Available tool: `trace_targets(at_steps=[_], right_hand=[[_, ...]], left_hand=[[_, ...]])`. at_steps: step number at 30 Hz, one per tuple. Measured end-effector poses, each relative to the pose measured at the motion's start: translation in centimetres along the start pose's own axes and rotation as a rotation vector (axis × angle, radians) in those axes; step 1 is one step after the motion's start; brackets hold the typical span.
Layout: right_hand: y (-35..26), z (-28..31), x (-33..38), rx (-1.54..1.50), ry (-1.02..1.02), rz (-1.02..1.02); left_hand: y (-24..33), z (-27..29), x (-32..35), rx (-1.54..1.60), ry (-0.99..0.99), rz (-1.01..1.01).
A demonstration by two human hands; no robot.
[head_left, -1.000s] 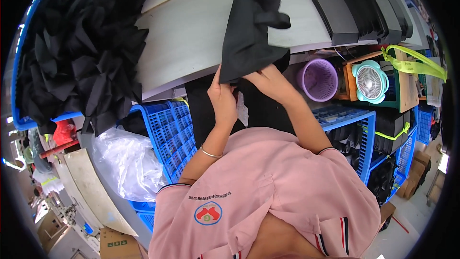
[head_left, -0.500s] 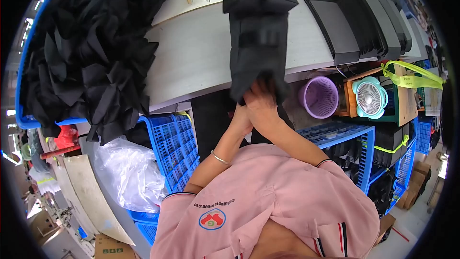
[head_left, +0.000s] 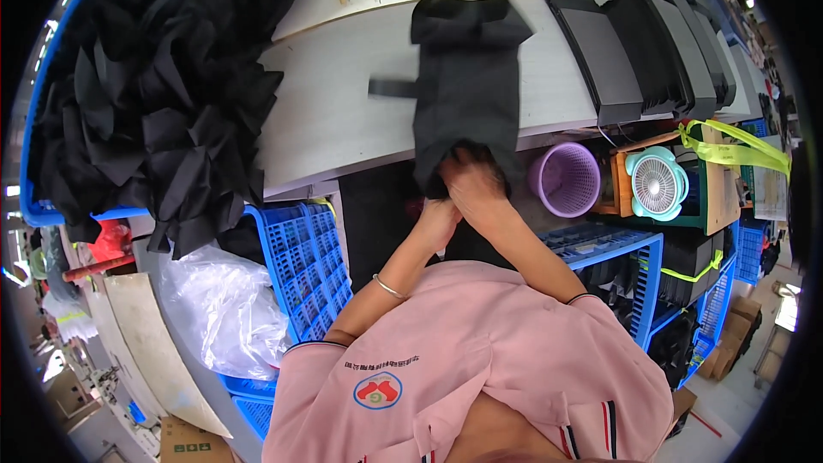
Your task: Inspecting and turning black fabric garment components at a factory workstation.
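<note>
A long black fabric piece (head_left: 467, 94) stretches from my hands over the near table edge, its far end flared and folded. Off its left side sticks a short black strap (head_left: 392, 87), blurred. My right hand (head_left: 476, 184) grips the dark opening at the near end, its fingertips partly hidden in the fabric. Just below and to the left, my left hand (head_left: 438, 221) is closed against the same end, most of its fingers hidden behind the fabric and the right hand.
A heap of black fabric pieces (head_left: 154, 94) fills a blue crate on the left. Stacked black and grey panels (head_left: 600, 56) lie at the table's right. A purple basket (head_left: 566, 180), a turquoise fan (head_left: 658, 183) and a blue rack (head_left: 647, 283) stand below right. Clear plastic (head_left: 225, 313) lies left.
The fabric piece has shifted slightly toward me. Its strap, which lay across the middle before, now sticks out to the left. Both hands remain at its near end.
</note>
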State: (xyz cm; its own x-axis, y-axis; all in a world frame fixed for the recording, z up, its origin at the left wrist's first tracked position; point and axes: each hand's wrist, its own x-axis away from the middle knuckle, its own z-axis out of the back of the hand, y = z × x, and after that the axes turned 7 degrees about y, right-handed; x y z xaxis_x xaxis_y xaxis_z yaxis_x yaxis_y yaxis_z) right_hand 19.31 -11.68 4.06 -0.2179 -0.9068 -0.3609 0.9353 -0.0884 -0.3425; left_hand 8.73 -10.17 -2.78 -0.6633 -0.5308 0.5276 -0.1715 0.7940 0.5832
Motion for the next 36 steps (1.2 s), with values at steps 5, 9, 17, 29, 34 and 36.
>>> trace_targets(at_steps=[5, 9, 17, 29, 34, 36], right_hand=[[1.6, -0.5, 1.0, 0.283, -0.254, 0.148], [0.9, 0.8, 2.6, 0.135, -0.223, -0.062], [-3.8, 6.1, 6.4, -0.604, -0.183, -0.162], [-1.0, 10.1, 7.8, -1.287, 0.066, -0.844], [-2.9, 9.9, 7.9, -1.655, 0.022, -0.916], [-1.4, 8.5, 8.1, -1.491, 0.127, -0.908]], left_hand=[[2.2, 2.4, 0.1, -0.579, -0.090, 0.128], [4.3, 4.7, 0.8, 0.090, -0.108, -0.108], [6.9, 2.1, 1.6, 0.034, 0.011, -0.127], [4.8, 1.9, 7.5, -0.002, -0.207, -0.100], [3.3, 3.9, 5.8, 0.181, -0.230, -0.191], [3.4, 4.1, 6.1, 0.152, -0.266, -0.299]])
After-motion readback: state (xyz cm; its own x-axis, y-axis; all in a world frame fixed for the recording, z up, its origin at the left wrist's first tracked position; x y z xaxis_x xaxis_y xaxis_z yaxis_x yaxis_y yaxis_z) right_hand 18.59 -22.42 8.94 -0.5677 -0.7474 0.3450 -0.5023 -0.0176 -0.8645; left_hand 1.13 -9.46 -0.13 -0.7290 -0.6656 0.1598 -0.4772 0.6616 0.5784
